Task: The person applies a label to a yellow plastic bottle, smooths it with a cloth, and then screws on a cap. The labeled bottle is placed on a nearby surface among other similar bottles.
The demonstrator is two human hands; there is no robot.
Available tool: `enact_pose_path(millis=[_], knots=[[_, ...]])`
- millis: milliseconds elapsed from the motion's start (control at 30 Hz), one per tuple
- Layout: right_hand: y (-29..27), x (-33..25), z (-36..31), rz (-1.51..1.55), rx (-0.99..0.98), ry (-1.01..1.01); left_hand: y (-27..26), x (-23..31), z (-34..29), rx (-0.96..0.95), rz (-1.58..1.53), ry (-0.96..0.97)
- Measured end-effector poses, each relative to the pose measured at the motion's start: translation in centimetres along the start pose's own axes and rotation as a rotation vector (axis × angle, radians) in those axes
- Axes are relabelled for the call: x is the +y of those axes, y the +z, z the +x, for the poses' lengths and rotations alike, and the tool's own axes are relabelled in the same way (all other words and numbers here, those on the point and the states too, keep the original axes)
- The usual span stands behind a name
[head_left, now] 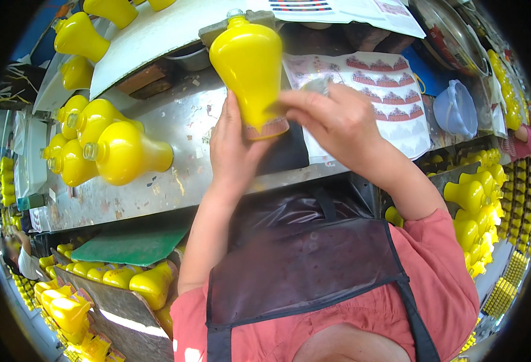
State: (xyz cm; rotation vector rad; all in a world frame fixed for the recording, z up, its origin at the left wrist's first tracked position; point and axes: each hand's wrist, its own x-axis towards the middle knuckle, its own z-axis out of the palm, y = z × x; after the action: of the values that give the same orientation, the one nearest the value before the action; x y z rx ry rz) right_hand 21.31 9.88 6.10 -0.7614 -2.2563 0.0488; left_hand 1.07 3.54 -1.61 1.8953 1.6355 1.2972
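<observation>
A glossy yellow bottle (247, 60) with a flared base and a clear glass mouth lies with its neck against a grey block (265, 19). A pinkish-brown patterned band (271, 128) wraps its base end. My left hand (232, 136) grips the bottle's lower part from the left, thumb along its side. My right hand (338, 117) is closed at the bottle's right side, fingertips by the narrow part above the band. A greyish-white piece (317, 85) shows behind those fingers; what it is, I cannot tell. Beside it lies a sheet of patterned decals (392, 90).
Several yellow bottles (123, 154) lie on the left of the metal worktop (184, 175). A blue plastic bucket (455, 108) stands at the right, near a large metal basin (446, 36). More yellow bottles (473, 199) are stacked at right. A dark pad (289, 148) lies beneath my hands.
</observation>
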Motion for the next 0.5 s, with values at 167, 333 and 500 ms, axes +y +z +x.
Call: enact_pose_path(millis=[167,333,500], knots=[[0.3,-0.4,-0.8,-0.040,-0.033,0.086,0.8,1.1,0.3,0.088,0.194,0.001],[0.0,-0.4,-1.3,0.173,-0.119,0.092,0.3,0.7,0.8,0.030,0.123,-0.042],[0.0,-0.9,-1.4,0.249,0.000,0.383,0.3,-0.2,0.5,-0.017,0.044,0.035]])
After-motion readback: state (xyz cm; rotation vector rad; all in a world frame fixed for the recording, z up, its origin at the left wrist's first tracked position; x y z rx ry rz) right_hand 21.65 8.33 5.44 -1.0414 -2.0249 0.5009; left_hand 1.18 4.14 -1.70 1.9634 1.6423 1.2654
